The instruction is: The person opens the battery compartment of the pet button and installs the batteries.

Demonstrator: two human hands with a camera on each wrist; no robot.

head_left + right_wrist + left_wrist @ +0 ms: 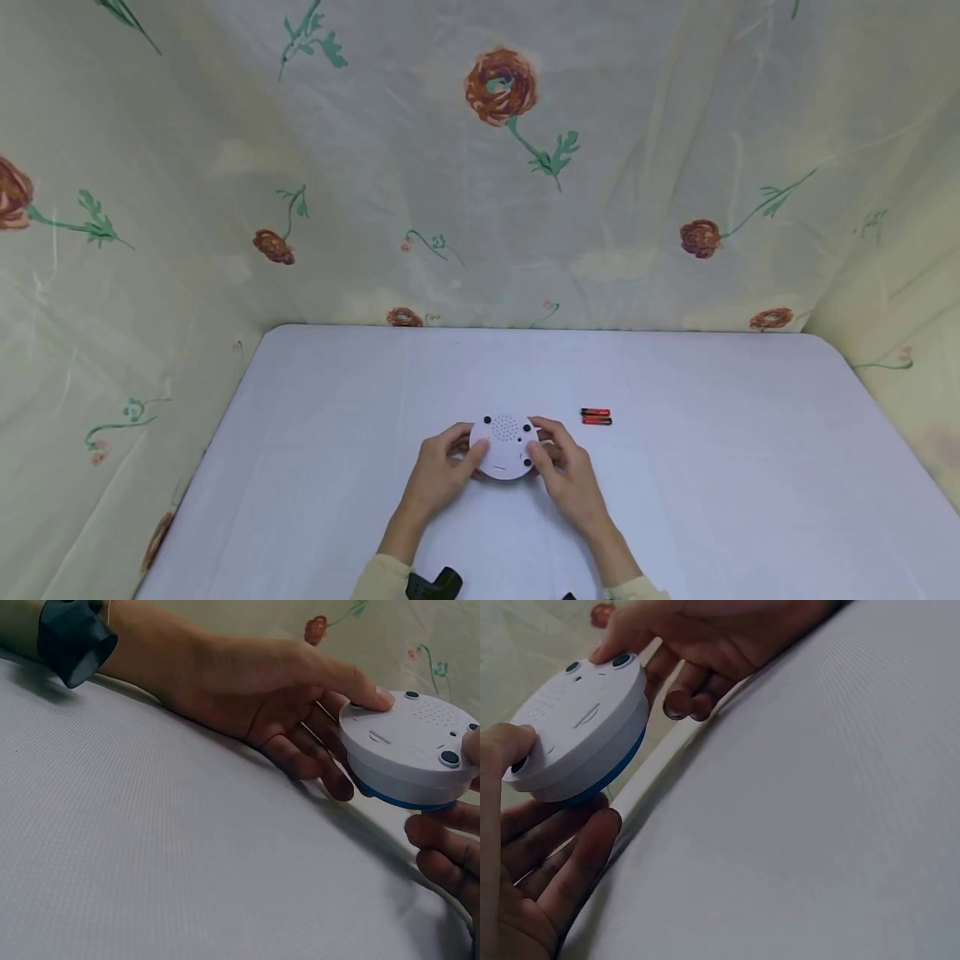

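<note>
White disc-shaped plastic device with blue lower edge [504, 450], lower centre of the head view, is pinched at opposite sides between thumb and fingers of left hand [441, 475] and right hand [570, 479]; probably light, stiff, slightly slippery, best held by its rim.

Smooth matt plastic disc [504, 455], woven-looking tabletop [337, 400]

downward face of disc [504, 456] hidden, batteries [597, 421] unreadable

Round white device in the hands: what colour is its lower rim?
The lower rim is blue; the left wrist view shows it best.
</note>
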